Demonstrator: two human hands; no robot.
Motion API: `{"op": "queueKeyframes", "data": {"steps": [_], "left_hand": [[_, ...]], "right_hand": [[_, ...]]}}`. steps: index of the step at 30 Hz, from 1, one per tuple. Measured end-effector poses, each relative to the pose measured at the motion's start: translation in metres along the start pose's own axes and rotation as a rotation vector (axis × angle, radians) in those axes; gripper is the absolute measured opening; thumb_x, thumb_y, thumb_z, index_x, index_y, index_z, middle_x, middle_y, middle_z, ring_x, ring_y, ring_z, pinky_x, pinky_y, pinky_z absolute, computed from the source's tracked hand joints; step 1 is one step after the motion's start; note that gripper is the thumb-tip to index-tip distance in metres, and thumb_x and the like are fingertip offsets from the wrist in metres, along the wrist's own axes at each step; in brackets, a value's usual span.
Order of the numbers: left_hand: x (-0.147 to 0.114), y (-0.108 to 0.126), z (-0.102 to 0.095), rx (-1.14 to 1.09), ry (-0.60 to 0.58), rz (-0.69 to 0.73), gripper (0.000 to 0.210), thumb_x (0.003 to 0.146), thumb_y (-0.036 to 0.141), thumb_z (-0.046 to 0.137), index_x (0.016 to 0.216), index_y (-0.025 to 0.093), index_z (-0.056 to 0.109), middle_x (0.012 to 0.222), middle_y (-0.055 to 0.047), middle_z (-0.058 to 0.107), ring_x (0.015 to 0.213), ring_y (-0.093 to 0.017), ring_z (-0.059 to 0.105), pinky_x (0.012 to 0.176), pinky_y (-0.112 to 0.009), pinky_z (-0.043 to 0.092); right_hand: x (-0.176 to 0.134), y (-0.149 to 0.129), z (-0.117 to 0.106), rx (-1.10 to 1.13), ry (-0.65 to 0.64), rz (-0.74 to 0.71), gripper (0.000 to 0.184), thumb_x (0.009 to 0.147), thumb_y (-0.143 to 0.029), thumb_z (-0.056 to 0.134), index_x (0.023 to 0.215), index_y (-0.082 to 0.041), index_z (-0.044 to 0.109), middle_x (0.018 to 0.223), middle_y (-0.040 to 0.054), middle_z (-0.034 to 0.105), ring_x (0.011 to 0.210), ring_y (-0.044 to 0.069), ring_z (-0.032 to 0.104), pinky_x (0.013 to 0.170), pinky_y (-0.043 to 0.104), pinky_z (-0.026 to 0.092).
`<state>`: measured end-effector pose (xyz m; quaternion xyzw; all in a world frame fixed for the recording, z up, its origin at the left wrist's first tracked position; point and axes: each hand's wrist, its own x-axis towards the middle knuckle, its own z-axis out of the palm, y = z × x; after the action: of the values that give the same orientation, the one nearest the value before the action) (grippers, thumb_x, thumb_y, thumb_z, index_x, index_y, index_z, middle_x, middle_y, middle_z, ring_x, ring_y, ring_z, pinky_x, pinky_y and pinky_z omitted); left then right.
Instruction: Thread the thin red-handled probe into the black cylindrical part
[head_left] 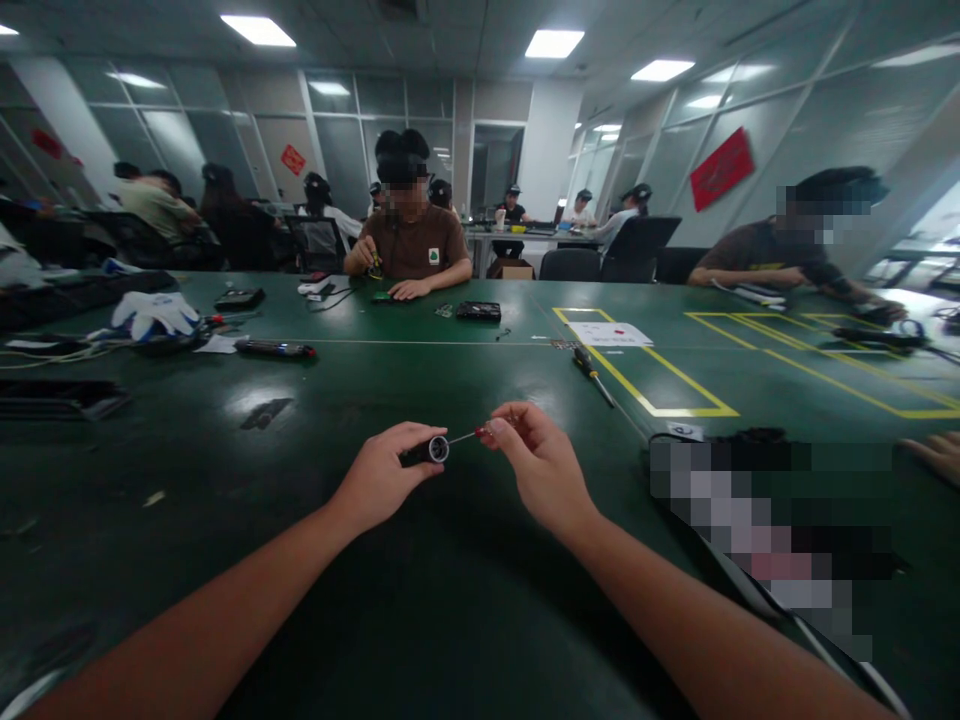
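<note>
In the head view, my left hand [377, 474] is closed around a short black cylinder with a silver-rimmed round end [437, 450], which looks like a small flashlight. That end faces towards me and to the right. Between the thumb and fingers of my right hand [541, 462] is a small screwdriver [482, 431] with a red and clear handle. Its thin shaft points left, and its tip is at the cylinder's rim; whether it touches I cannot tell. Both hands are above the green table [360, 620]. My right fingers hide most of the screwdriver's handle.
A larger screwdriver [592, 376] lies beyond my right hand, near yellow tape outlines and a paper sheet [611, 334]. White-and-blue gloves [155, 316] and a dark pen-like tool [275, 349] lie at left. A co-worker [409, 235] sits opposite, holding a tool; another is at right.
</note>
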<state>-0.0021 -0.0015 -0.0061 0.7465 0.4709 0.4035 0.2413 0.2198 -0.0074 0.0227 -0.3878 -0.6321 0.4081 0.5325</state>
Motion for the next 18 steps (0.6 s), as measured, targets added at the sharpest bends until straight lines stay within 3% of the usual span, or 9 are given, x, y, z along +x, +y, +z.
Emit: {"op": "queueKeyframes", "data": {"steps": [6,13,18], "left_hand": [[0.0002,-0.0011,0.0002,0.009,-0.006,0.002,0.039,0.081,0.019,0.076,0.12,0.027,0.074,0.119,-0.004,0.073,0.112,-0.024,0.067,0.103,-0.042,0.05],[0.0009,-0.0045,0.0006,0.008,0.004,-0.002,0.041,0.082,0.017,0.076,0.121,0.026,0.073,0.12,-0.004,0.073,0.114,-0.024,0.066,0.105,-0.042,0.048],[0.0011,-0.0059,0.0001,0.0,0.01,0.005,0.041,0.082,0.017,0.076,0.123,0.025,0.072,0.123,-0.005,0.072,0.116,-0.024,0.066,0.107,-0.043,0.047]], "right_hand": [[-0.0004,-0.0051,-0.0002,-0.035,-0.062,0.018,0.02,0.096,-0.036,0.061,0.111,-0.022,0.062,0.076,-0.0014,0.067,0.07,0.016,0.065,0.068,0.03,0.052],[-0.0027,-0.004,-0.0029,-0.145,-0.048,-0.033,0.029,0.1,-0.046,0.055,0.093,-0.022,0.07,0.067,-0.0014,0.062,0.063,0.015,0.059,0.062,0.029,0.046],[-0.0004,-0.002,-0.0011,0.01,0.028,0.024,0.02,0.091,-0.038,0.067,0.104,-0.023,0.066,0.085,0.0018,0.071,0.079,0.019,0.068,0.075,0.033,0.052]]}}
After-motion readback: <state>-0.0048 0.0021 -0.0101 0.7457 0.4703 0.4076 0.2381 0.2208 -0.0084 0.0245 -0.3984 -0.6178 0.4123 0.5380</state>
